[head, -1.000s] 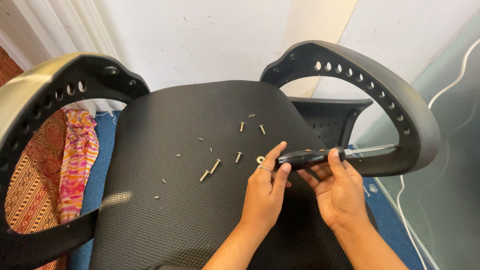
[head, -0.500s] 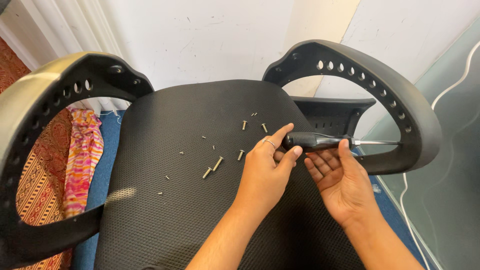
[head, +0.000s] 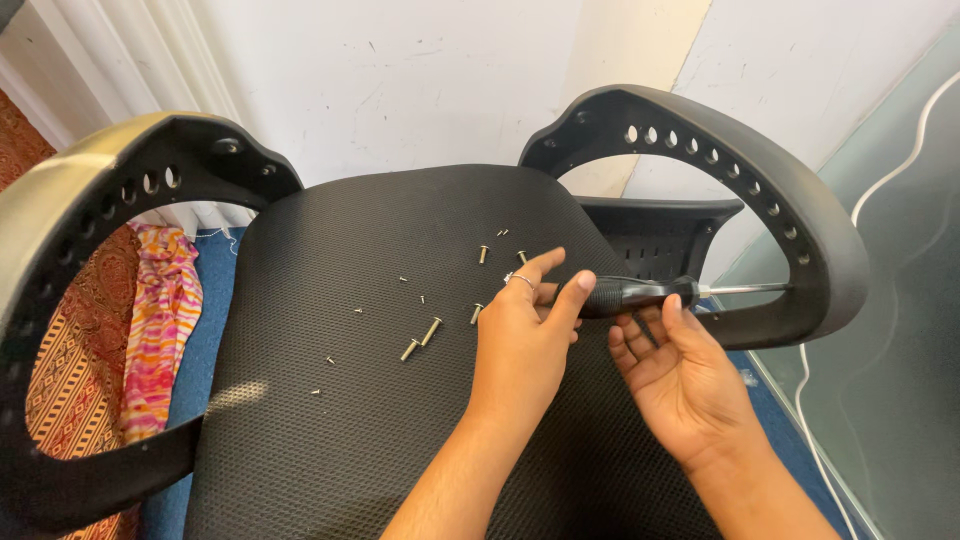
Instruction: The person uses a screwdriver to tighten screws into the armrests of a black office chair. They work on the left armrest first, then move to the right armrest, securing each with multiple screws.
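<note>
Black-handled screwdriver (head: 640,296) held level just above the mesh seat (head: 330,450) of an office chair, near the seat's right side. Gripped at the butt of the handle by the left hand (head: 525,335), thumb and fingers closed round it, a small ring-shaped washer (head: 519,280) seemingly riding on the forefinger. Cradled from beneath by the right hand (head: 680,375), palm up and fingers loosely curled, touching the handle's front end rather than clamping it. Best handled, judging by this, with the handle kept firm in the left and the shaft steadied by the right, so the tip stays true and does not wander. Long axis running left to right across the view, almost horizontal; bare metal shaft pointing right, its tip reaching the inner edge of the right armrest (head: 760,190) (contact there too fine to tell). Further out, loose screws (head: 422,338) scattered on the seat, left armrest (head: 110,230) beyond them, patterned cloth (head: 150,340) on the floor.
</note>
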